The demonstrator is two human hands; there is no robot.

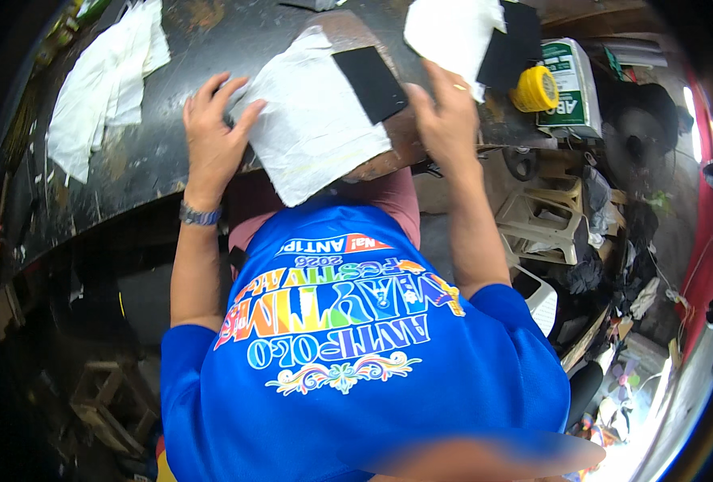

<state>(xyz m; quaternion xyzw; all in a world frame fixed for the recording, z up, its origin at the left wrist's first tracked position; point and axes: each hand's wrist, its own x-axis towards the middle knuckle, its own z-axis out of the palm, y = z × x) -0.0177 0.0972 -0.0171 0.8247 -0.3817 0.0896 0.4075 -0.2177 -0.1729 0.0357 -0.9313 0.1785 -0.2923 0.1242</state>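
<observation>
A thin, creased white sheet lies in front of me, its near corner hanging past the table's edge. On its right part rests a small black rectangular piece. Under both is a brown board. At the sheet's left edge my left hand has its fingers spread, with nothing held. My right hand is open too, its thumb near the black piece's right corner. Its index finger reaches the lower edge of a white sheet pile; whether it touches cannot be told.
More white sheets lie on the dark worn table at the left. To the right are a larger black sheet, a yellow round container and a white-and-green container. Plastic stools stand below at the right.
</observation>
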